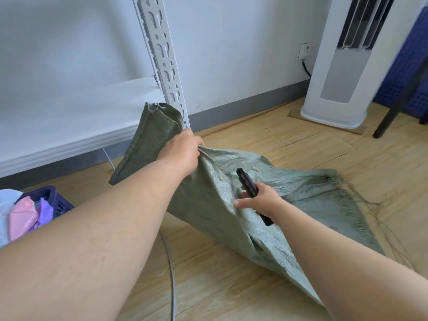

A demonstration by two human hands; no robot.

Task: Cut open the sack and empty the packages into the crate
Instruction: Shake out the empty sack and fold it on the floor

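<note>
I read no writing anywhere. My left hand (183, 148) grips a bunched fold of the limp green woven plastic sack (234, 198), lifted at centre, its long axis running from eleven to five o'clock. My right hand (260, 201) clutches a black utility knife (249, 186), tip toward eleven. The dark blue plastic crate (54, 200) holds pastel packages (23, 216) at nine o'clock.

The sack (208, 193) lies on the floor (301, 140) in the middle, one end lifted by the left hand (183, 149) in front of the shelf post (162, 54). The right hand (261, 200), holding a utility knife (249, 186), sits over the sack's middle. The crate (49, 195) with packages (23, 216) stands at far left. A tower fan (342, 66) stands against the wall behind, right.
</note>
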